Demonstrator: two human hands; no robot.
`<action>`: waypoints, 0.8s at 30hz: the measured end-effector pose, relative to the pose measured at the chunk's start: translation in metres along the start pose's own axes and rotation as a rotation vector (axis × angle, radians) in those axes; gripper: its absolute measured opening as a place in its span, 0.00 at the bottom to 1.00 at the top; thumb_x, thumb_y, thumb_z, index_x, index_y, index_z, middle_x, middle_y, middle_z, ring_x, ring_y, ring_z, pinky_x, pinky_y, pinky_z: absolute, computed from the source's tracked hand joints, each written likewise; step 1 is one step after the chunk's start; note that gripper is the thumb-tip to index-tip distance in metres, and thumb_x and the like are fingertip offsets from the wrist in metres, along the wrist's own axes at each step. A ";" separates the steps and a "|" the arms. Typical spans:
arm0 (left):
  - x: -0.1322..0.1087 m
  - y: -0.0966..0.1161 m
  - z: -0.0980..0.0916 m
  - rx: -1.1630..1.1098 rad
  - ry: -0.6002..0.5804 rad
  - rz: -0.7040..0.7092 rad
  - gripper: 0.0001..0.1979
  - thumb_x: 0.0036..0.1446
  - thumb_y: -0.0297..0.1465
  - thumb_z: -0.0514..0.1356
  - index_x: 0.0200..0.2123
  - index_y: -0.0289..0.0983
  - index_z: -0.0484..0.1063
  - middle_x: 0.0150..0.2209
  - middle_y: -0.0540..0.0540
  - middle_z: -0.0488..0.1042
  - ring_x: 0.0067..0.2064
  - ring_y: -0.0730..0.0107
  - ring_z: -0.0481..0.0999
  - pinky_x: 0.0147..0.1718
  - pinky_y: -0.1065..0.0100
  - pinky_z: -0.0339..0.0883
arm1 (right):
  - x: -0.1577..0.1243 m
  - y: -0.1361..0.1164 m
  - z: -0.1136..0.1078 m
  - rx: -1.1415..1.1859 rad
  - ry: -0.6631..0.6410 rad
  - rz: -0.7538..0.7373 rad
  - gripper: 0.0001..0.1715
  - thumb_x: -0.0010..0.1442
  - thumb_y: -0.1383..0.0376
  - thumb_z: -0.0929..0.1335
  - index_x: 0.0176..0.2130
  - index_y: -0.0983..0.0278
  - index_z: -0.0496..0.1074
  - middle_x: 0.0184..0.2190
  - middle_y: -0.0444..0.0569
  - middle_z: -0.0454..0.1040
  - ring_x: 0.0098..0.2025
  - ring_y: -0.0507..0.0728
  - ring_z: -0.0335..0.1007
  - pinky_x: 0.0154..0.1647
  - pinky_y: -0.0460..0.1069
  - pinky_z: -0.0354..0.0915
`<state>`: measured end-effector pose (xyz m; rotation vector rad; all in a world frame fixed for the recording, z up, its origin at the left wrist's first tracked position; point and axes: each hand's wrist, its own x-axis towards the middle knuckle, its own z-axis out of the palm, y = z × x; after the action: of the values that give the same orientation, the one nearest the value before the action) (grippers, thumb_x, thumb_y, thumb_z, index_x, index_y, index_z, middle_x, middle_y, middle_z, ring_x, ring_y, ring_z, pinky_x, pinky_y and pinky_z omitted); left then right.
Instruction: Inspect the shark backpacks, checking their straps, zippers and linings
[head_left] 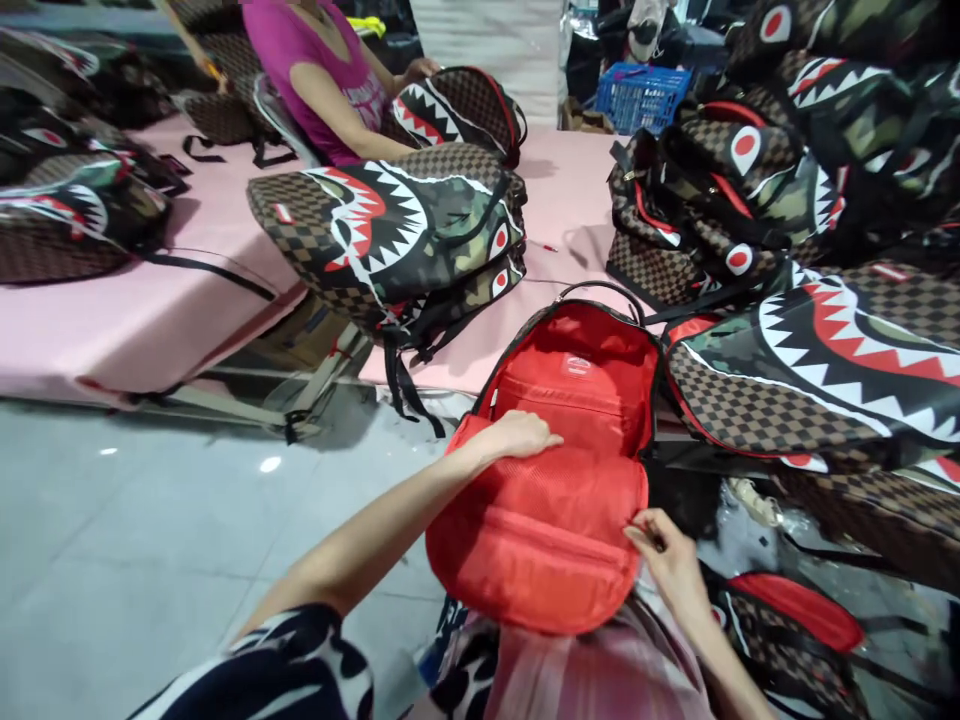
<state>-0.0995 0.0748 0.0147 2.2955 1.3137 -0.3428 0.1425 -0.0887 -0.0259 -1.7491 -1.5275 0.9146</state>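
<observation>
An unzipped backpack (562, 590) with a red lining lies opened out in front of me, its front panel folded down over my lap and its far end on the pink table edge. My left hand (517, 435) rests inside it on the red lining near the fold; most of its fingers are hidden from view. At the right edge of the folded panel my right hand (666, 548) is closed, thumb and fingers pinching the rim. A black carry handle (600, 287) arches at the bag's far end.
Stacked shark-mouth backpacks (420, 225) sit ahead to the left on the pink table (480, 350). More backpacks (825, 360) are piled at the right, and one lies low beside me. Across the table a person in a magenta shirt (315, 70) handles another bag. A blue crate (643, 97) stands behind.
</observation>
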 end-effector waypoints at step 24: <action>-0.003 -0.064 0.031 0.080 0.225 -0.297 0.21 0.62 0.30 0.41 0.55 0.35 0.61 0.46 0.34 0.69 0.42 0.58 0.74 0.38 0.63 0.67 | 0.210 -0.072 0.068 -0.931 -0.384 -0.171 0.22 0.61 0.50 0.59 0.45 0.58 0.70 0.38 0.53 0.76 0.41 0.60 0.73 0.36 0.48 0.62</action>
<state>-0.1553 0.0839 -0.0280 2.2549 1.7911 -0.2419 0.0640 0.1299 -0.0246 -2.0455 -2.5942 0.4713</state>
